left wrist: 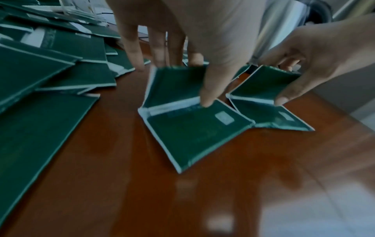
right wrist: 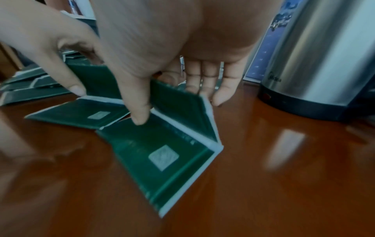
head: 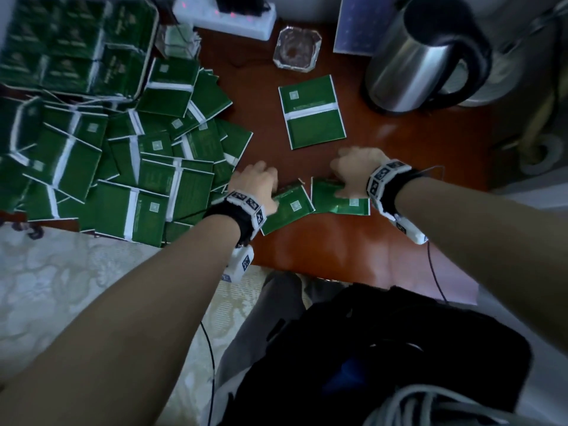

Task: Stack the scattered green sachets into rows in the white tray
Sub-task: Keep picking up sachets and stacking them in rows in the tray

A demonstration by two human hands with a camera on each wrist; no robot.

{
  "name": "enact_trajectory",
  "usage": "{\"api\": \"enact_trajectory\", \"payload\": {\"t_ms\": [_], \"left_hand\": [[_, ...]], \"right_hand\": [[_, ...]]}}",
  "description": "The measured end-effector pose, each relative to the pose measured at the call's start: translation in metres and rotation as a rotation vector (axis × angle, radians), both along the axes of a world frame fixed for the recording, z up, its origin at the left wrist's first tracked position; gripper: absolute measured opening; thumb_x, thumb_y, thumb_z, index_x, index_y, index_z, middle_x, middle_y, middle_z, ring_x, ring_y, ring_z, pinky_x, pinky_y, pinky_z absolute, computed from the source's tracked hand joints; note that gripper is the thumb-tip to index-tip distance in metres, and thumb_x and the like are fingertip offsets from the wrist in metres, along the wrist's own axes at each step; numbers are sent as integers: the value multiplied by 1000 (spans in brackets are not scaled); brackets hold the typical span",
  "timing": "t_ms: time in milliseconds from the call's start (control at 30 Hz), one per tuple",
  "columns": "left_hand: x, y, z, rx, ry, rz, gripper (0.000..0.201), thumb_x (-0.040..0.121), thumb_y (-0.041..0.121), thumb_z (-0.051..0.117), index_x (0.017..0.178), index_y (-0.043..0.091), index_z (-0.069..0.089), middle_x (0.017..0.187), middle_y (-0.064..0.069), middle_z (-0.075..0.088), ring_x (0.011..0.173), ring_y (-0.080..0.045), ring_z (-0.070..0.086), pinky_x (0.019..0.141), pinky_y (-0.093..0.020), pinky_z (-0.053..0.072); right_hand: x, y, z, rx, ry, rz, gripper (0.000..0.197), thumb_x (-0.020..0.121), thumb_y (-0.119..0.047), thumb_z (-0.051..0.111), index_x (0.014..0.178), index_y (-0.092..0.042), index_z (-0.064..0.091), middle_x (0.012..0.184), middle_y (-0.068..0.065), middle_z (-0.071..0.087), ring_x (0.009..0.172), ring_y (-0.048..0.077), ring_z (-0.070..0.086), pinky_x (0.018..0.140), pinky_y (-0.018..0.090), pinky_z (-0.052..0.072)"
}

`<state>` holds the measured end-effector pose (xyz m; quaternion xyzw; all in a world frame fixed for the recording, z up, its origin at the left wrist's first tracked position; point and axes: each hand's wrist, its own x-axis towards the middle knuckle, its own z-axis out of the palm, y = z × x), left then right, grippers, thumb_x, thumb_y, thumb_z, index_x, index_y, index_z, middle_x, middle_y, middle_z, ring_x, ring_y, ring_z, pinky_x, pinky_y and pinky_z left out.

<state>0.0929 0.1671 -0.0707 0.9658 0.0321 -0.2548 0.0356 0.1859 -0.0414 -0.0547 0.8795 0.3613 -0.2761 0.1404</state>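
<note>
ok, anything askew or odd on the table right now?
Yes: the sachet pile spills untidily beside the white tray, overlapping at all angles. Left hand and right hand each hold a sachet bent at its fold.

You have two hands: left hand (head: pixel 256 182) and right hand (head: pixel 358 167), one folded sachet (head: pixel 287 207) under each grip. One more pair (head: pixel 312 112) lies apart. One tray (head: pixel 150 56), one kettle (head: pixel 421 53), one ashtray (head: pixel 296 47); the pile (head: pixel 123 167) is too jumbled to count.
</note>
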Motion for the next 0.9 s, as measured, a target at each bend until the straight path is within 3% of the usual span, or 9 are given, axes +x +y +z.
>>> {"api": "enact_trajectory", "payload": {"t_ms": [67, 133, 200, 300, 467, 567, 733, 833, 900], "left_hand": [[-23, -8, -11, -36, -6, 3, 63, 76, 58, 69, 125, 25, 48, 137, -4, 42, 126, -26, 44, 105, -47, 39], [-49, -17, -27, -63, -16, 0, 99, 75, 73, 58, 151, 21, 23, 162, -3, 10, 148, -24, 17, 118, -51, 22], [-77, -29, -45, -59, -24, -11, 110, 77, 80, 47, 157, 20, 0, 164, 0, -15, 152, -23, -4, 121, -53, 9], [-109, -48, -63, -64, -84, -17, 115, 76, 84, 37, 156, 16, -9, 163, -1, -20, 151, -25, -12, 120, -57, 7], [-154, -56, -74, -79, -152, -102, 114, 73, 82, 44, 157, 16, 4, 165, 2, -10, 152, -24, -8, 120, -58, 8], [-173, -46, -78, -87, -184, -194, 94, 84, 51, 65, 155, 17, 12, 165, 4, -3, 152, -22, -4, 119, -60, 9], [-177, -41, -73, -97, -315, -187, 67, 82, 9, 68, 142, 24, 40, 158, 9, 31, 148, -16, 25, 116, -59, 15], [-171, -32, -49, -95, -281, -244, 46, 87, 13, 65, 130, 24, 52, 141, 5, 55, 128, -20, 53, 111, -46, 28], [-174, -24, -24, -104, -268, -273, 29, 96, 22, 57, 125, 23, 56, 117, -1, 69, 99, -28, 66, 87, -37, 44]], "right_hand": [[-17, -11, -10, 55, -14, 3, 64, 78, -66, 64, 120, -20, 51, 115, 3, 47, 106, 25, 49, 81, 40, 48], [-38, -21, -26, 132, -24, -40, 91, 74, -76, 60, 139, -17, 37, 143, 9, 36, 129, 31, 39, 102, 48, 42], [-64, -31, -49, 151, 23, -71, 111, 75, -82, 50, 156, -18, 9, 163, 9, 6, 148, 32, 16, 118, 54, 21], [-103, -45, -73, 216, 0, -61, 110, 81, -81, 37, 157, -19, -13, 164, 6, -18, 151, 31, -8, 120, 58, 3], [-174, -63, -91, 296, -112, -76, 107, 81, -79, 33, 158, -14, -2, 165, 10, -9, 151, 34, -3, 118, 61, 5], [-206, -65, -93, 276, -144, -106, 110, 78, -78, 42, 158, -12, 4, 165, 13, -5, 151, 37, -1, 117, 63, 4], [-237, -54, -91, 241, -192, -204, 91, 82, -30, 67, 156, -12, 17, 164, 13, 11, 149, 38, 13, 117, 63, 14], [-242, -39, -71, 207, -139, -265, 75, 88, -27, 65, 151, -15, 24, 160, 10, 25, 145, 36, 27, 116, 54, 25], [-247, -28, -42, 174, -111, -275, 60, 92, -24, 61, 145, -15, 32, 144, 11, 46, 128, 34, 48, 99, 45, 42]]}}
